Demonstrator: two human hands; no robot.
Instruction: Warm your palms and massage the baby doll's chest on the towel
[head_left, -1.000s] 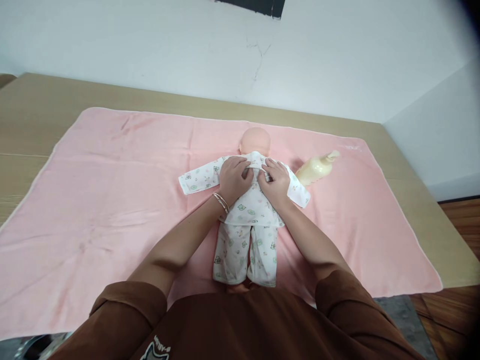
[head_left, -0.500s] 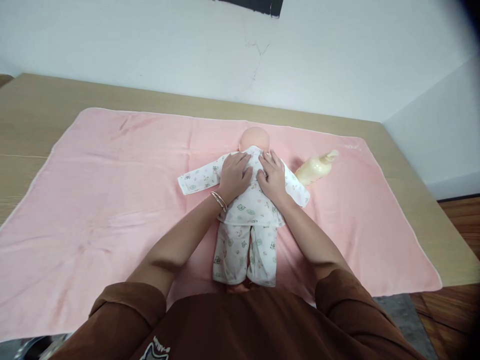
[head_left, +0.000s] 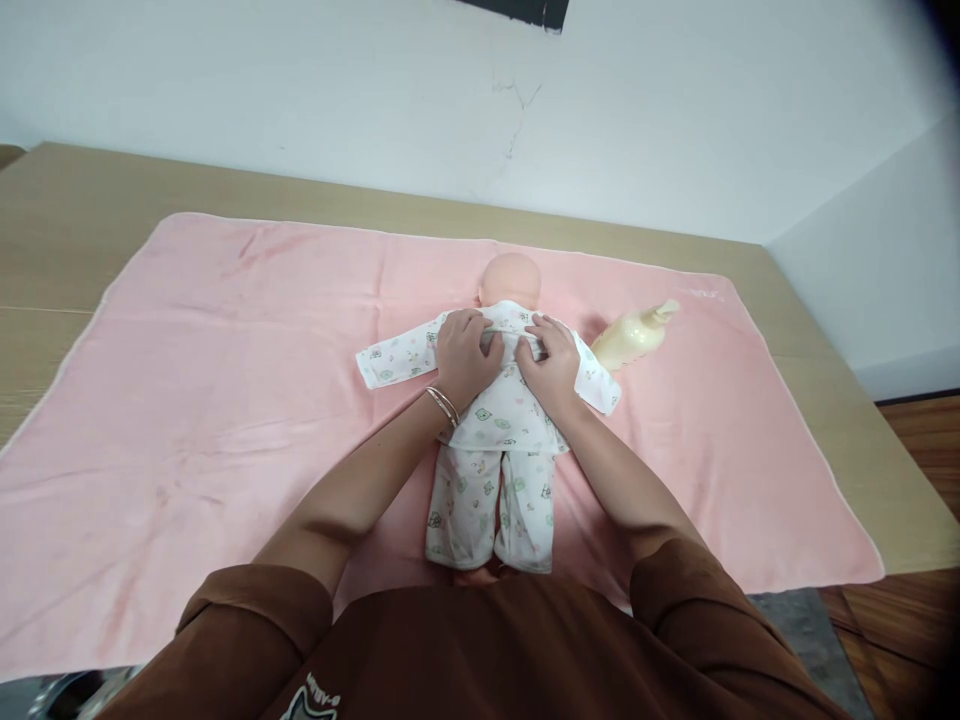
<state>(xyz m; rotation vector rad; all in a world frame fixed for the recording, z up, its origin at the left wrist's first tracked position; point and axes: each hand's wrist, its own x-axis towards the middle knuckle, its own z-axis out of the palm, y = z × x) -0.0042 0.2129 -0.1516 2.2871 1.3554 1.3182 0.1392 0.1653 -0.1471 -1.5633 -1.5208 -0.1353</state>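
Observation:
A baby doll [head_left: 510,280] lies face down, its bald head pointing away from me. It wears a white printed shirt [head_left: 504,412] and matching trousers [head_left: 526,510], with both sleeves spread to the sides. My left hand [head_left: 466,355] rests on the left upper back, fingers bent and thumb apart. Across from it, my right hand [head_left: 551,362] touches the right upper back in the same way, fingers slightly curled. Folds in the shirt show between the two hands. Neither hand holds an object.
A pink blanket [head_left: 247,420] covers much of the wooden table [head_left: 300,202]. On it, right of the doll, a pale yellow pump bottle [head_left: 631,338] lies on its side. A white wall [head_left: 315,90] stands behind the table.
Both hands have drawn slightly back towards me along the doll's back. Their fingers, flatter before, are now more bent, and the shirt is creased between them.

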